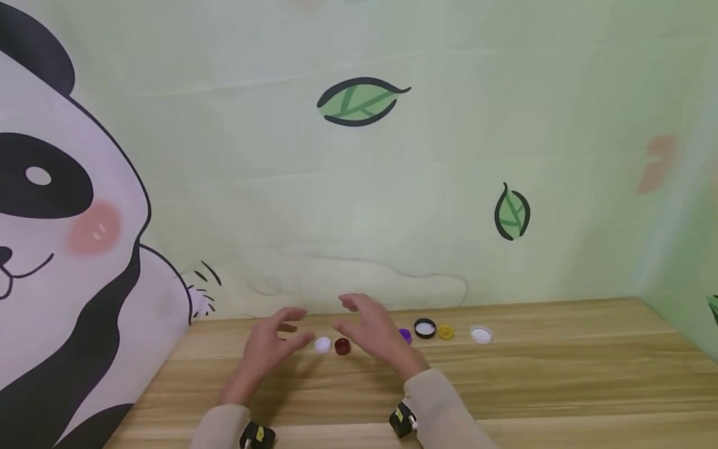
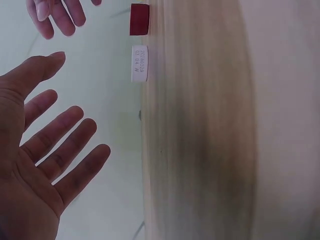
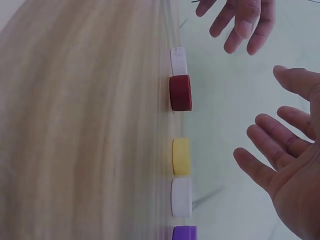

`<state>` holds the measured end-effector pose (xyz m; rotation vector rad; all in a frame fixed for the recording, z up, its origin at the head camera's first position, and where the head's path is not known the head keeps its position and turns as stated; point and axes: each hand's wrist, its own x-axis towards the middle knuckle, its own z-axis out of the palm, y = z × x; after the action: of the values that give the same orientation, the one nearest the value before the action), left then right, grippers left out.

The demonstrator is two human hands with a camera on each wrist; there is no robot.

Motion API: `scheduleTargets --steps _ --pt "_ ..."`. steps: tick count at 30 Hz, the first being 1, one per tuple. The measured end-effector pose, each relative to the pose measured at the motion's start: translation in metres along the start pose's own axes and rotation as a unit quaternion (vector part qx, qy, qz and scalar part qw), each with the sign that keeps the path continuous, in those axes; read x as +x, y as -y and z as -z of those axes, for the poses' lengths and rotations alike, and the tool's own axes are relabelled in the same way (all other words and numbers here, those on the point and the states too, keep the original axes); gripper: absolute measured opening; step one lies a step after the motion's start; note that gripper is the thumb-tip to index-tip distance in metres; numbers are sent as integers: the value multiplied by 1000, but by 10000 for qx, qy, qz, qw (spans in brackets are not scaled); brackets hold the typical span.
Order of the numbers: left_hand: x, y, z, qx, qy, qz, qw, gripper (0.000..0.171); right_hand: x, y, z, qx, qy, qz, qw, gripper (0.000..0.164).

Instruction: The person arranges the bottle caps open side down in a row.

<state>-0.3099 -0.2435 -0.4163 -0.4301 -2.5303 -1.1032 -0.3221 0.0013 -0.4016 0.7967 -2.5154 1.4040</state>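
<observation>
My left hand (image 1: 268,345) hovers over the table's left part, fingers spread and holding nothing. Facing it, my right hand (image 1: 381,333) is raised with its fingers loosely bent and its palm bare. On the wood between them lie a white bottle cap (image 1: 322,345) and a dark red cap (image 1: 343,347), close side by side. Small printed characters show on the white cap's side in the left wrist view. A purple cap (image 1: 405,336) peeks out past my right wrist, partly hidden. A yellow cap (image 3: 181,156) and another white cap (image 3: 181,197) stand in the right wrist view.
Right of my right hand sit a black-rimmed lid (image 1: 424,328), a yellow cap (image 1: 445,332) and a white lid (image 1: 481,335). The wooden table (image 1: 561,374) ends at a pale green backdrop (image 1: 269,187) printed with leaves and a panda.
</observation>
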Motion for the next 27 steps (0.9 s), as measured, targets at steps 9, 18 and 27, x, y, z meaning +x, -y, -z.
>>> scheduleTargets --steps 9,18,27 --pt "2 0 -5 -428 128 -65 9990 44 3 -3 -5 6 140 -121 9998 48" --pt "1 -1 -11 -600 418 331 9968 49 6 -9 -17 -119 434 -247 9987 47" --pt "-4 7 -15 -906 611 876 9901 50 9 -9 -22 -123 733 -308 9968 48"
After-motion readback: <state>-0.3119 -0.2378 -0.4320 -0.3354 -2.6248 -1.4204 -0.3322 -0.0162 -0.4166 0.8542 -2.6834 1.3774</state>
